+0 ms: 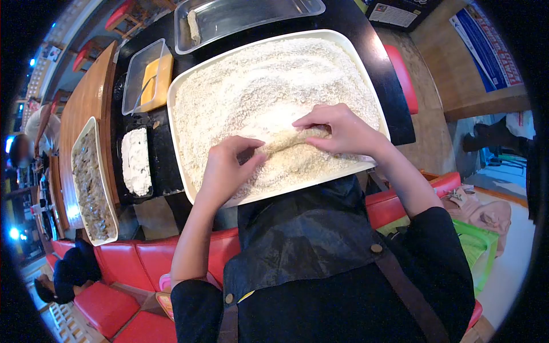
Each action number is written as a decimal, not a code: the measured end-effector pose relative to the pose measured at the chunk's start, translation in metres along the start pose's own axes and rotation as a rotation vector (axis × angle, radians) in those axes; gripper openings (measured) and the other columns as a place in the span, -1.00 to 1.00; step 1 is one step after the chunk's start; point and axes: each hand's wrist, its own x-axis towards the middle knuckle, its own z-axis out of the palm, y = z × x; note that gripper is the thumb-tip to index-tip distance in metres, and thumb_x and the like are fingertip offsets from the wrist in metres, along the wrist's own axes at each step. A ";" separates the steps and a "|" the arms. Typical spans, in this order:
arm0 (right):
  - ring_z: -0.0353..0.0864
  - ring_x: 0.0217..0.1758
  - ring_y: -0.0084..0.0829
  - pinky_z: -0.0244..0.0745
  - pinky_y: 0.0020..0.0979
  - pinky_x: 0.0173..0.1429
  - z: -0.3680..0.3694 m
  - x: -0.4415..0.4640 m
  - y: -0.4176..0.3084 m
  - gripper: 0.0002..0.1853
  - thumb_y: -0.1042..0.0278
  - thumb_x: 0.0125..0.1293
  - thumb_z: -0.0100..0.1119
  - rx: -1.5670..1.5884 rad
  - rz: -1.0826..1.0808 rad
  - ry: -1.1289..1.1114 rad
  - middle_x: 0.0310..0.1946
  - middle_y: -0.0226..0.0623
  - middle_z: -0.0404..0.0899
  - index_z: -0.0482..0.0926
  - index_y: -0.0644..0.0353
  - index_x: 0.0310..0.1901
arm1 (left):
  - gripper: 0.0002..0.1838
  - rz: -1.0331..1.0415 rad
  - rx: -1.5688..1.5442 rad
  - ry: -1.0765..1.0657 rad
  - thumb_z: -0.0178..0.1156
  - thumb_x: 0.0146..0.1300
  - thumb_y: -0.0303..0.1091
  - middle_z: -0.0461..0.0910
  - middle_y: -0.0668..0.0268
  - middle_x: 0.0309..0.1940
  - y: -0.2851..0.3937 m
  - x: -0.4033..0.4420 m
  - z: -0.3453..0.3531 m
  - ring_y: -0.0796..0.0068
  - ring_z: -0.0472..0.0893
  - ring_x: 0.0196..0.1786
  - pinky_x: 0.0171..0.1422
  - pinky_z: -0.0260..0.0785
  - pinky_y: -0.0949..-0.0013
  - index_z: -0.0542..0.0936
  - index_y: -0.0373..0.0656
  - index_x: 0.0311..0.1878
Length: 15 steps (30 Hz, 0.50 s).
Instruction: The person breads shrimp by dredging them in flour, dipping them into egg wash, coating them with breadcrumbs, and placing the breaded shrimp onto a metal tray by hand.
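A large white tray [175, 134] full of pale breadcrumbs [240, 80] lies in front of me. Over its near part, a long crumb-coated roll [286, 140] is held level just above or on the crumbs. My left hand [231, 163] pinches its left end between thumb and fingers. Its right end is gripped by my right hand [346, 131], thumb below and fingers above. What is inside the coating cannot be seen. Behind, a clear plastic tray [251, 26] holds one similar coated roll [194, 27].
Left of the crumbs stand a clear container [131, 83] with yellow-orange batter, a black tray of white flour [135, 160], and a long white tray [108, 208] of greyish filling. Red seats [154, 257] line the near side. Another person [43, 126] is at far left.
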 end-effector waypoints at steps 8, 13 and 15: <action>0.63 -0.18 -0.29 0.55 -0.34 -0.10 0.004 -0.005 0.020 -0.68 0.51 0.03 0.46 -0.079 -0.156 0.083 -0.27 -0.26 0.65 0.72 0.20 -0.11 | -0.70 0.095 0.046 0.053 0.48 0.04 -0.31 0.65 0.22 -0.25 -0.012 -0.010 0.005 0.22 0.61 -0.15 -0.04 0.49 0.26 0.74 -0.16 -0.14; 0.62 -0.15 -0.23 0.54 -0.28 -0.03 0.006 -0.006 0.017 -0.67 0.45 0.09 0.42 -0.106 -0.202 0.148 -0.24 -0.19 0.65 0.70 0.20 -0.06 | -0.65 0.236 0.162 0.138 0.49 0.05 -0.37 0.67 0.21 -0.27 -0.005 -0.010 0.004 0.27 0.65 -0.19 -0.06 0.52 0.30 0.72 -0.15 -0.05; 0.62 -0.09 -0.20 0.54 -0.26 0.03 0.003 -0.006 0.013 -0.65 0.43 0.11 0.40 -0.099 -0.147 0.114 -0.19 -0.16 0.65 0.68 0.19 -0.02 | -0.64 0.264 0.164 0.167 0.49 0.05 -0.39 0.68 0.21 -0.25 0.005 -0.006 0.003 0.29 0.67 -0.20 -0.06 0.53 0.32 0.72 -0.15 -0.04</action>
